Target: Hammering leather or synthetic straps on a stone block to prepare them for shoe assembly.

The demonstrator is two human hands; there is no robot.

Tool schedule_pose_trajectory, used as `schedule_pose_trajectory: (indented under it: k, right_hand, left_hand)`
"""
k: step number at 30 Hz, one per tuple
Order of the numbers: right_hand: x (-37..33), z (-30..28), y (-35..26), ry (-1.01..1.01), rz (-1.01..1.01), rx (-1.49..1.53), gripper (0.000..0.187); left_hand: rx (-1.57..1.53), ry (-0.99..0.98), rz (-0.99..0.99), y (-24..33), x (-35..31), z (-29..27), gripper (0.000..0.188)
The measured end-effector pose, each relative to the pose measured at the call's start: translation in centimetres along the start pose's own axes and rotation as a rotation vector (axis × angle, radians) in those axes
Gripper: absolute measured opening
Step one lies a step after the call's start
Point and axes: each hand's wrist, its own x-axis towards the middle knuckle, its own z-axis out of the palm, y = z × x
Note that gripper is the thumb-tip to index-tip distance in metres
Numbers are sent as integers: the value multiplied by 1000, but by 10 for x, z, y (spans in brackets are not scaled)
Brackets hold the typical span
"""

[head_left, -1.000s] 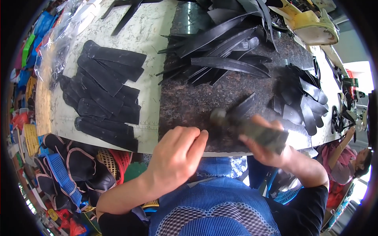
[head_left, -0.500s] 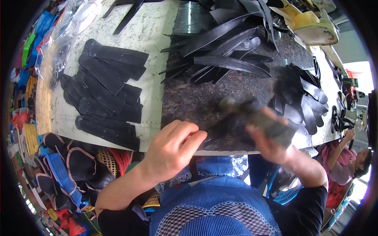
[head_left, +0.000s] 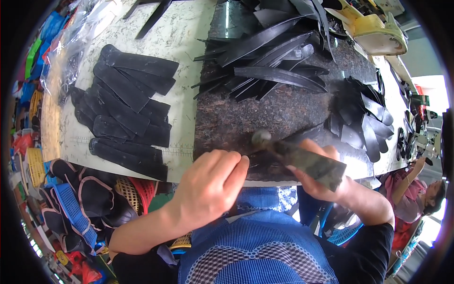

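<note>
In the head view, my right hand (head_left: 326, 182) is closed around a hammer (head_left: 309, 163) with a thick grey-green handle. The hammer's round metal head hangs over the dark stone slab (head_left: 217, 113), its end slightly blurred. My left hand (head_left: 213, 182) is closed in a pinch at the slab's near edge, fingertips on the end of a dark strip (head_left: 267, 163). That strip lies along the near edge, partly hidden beneath the hammer and right hand. Another black piece (head_left: 331, 137) lies flat beyond my right hand.
Rounded black pieces (head_left: 125, 94) lie overlapped on the white board at left. A heap of curved black strips (head_left: 274, 61) covers the slab's far side. More black pieces (head_left: 371, 123) fan out at right. A blue basket (head_left: 75, 213) stands lower left; another person (head_left: 411, 189) sits at right.
The hammer has come lower and toward the left, its head now nearer my left fingertips. My right hand has shifted slightly down. The left hand stays by the slab's edge, turned a little.
</note>
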Motion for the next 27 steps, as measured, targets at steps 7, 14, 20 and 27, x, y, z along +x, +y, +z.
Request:
schedule_pose_trajectory:
  k: [7,14,20,27]
  right_hand:
    - [10,3,-3,-40,-10,87,25]
    - [15,0,-13,-127,50,140,25]
    - [22,3,-15,-125,8,92,23]
    - [28,1,-20,-147,-52,-54,24]
  left_hand:
    - [-237,47,-120,-27,-5,-6,29]
    - [-83,101,-90,-9,-17,5,24]
    - [-117,212,-139,-14,-22,4,32]
    - [-125,253,-218,-2,-29,14,25]
